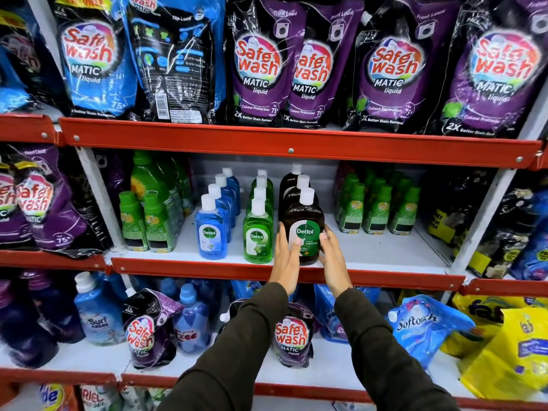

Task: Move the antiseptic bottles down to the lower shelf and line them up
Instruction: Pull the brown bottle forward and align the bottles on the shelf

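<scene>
1. The front brown Dettol bottle [303, 229] stands upright at the near edge of the middle shelf [370, 247], label facing out, white cap on top.
2. The left hand [286, 256] lies flat against the bottle's left side, fingers stretched up along it, touching the label's edge.
3. The right hand [333, 259] presses the bottle's right side in the same way, fingers extended; the bottle is held between the two open palms, with neither hand curled around it.
4. Both arms wear dark olive sleeves [237, 351] reaching up from the bottom of the view.
5. Behind the front bottle, more brown Dettol bottles [296, 185] stand in a file running toward the far wall.
6. Just to the left is a file of green Dettol bottles [257, 232], and left of that a file of blue Dettol bottles [211, 229], all upright.
7. Small green-capped bottles [376, 209] stand in rows to the right, well apart from the hands.
8. The lower shelf [89, 354] holds Safewash pouches [292, 336], a Surf Excel bottle [98, 312] and a blue Softouch pouch [421, 327].
9. The top shelf carries purple and blue Safewash Matic pouches [258, 63].
</scene>
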